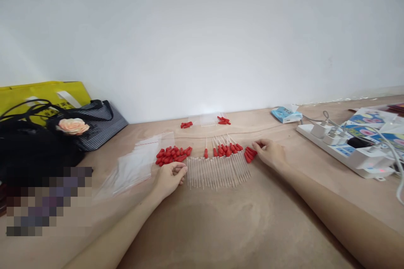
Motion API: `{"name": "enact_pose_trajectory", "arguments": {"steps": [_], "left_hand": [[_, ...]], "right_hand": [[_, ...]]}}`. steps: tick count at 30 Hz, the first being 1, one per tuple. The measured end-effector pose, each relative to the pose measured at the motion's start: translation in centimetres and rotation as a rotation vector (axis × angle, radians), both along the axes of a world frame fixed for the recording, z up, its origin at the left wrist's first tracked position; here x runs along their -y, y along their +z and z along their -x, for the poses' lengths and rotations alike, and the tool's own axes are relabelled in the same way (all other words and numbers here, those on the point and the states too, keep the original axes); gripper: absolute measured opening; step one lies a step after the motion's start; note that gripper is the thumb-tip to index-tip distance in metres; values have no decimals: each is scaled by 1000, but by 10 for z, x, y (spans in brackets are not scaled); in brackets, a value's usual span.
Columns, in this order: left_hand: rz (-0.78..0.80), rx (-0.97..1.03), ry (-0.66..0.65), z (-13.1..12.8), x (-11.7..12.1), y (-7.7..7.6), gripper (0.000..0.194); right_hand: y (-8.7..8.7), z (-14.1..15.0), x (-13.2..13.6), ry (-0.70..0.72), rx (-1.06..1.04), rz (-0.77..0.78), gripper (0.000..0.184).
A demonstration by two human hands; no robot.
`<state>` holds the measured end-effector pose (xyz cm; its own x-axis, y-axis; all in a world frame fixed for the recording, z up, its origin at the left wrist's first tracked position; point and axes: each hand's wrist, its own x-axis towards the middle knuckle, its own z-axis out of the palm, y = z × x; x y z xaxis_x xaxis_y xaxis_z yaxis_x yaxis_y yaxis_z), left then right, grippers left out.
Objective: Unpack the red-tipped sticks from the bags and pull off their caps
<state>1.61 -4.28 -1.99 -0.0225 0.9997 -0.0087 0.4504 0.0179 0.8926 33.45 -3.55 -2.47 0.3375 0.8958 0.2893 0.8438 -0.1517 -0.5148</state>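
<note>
A row of thin clear glass droppers point(214, 172) lies side by side on the table, narrow tips toward me. Red rubber bulbs point(227, 150) lie along the far ends of some, with pale stems beyond them. My left hand point(170, 176) rests at the row's left end, its fingers curled and thumb against them; what they hold, if anything, is hidden. Behind it sits a heap of loose red bulbs point(172, 154). My right hand point(268, 151) has its fingertips drawn together right beside a small group of red bulbs point(249, 155); its grip is too small to make out.
Clear plastic bags point(137, 164) lie at left, near a striped bag point(107, 124) and yellow bag point(47, 90). Two small red bundles point(186, 125) point(224, 120) lie by the wall. At right are a tissue pack point(286, 114) and power strip point(334, 147) with cables.
</note>
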Motion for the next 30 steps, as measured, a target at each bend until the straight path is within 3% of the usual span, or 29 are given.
{"name": "enact_pose_trajectory", "arguments": {"steps": [4,8,13,19,24,27,30], "left_hand": [[-2,-5,-6,0,2,2,28],[-7,14,-10,0,4,5,29],[-10,37,-5,0,4,4,28],[-13,19,-4,0,3,3,28],[-22,-23,-17,3,4,0,28],[-179,-183,-26,6,6,-1,25],[-529,-431,-13,7,11,2,23]], "right_hand": [[14,21,3,131,65,-73,27],[24,52,3,251,260,-67,36],[22,75,-1,233,404,9,42],[19,76,-6,207,338,92,40],[23,70,-2,144,142,-3,33],[24,64,8,293,27,-107,33],[20,58,23,547,94,-254,28]]}}
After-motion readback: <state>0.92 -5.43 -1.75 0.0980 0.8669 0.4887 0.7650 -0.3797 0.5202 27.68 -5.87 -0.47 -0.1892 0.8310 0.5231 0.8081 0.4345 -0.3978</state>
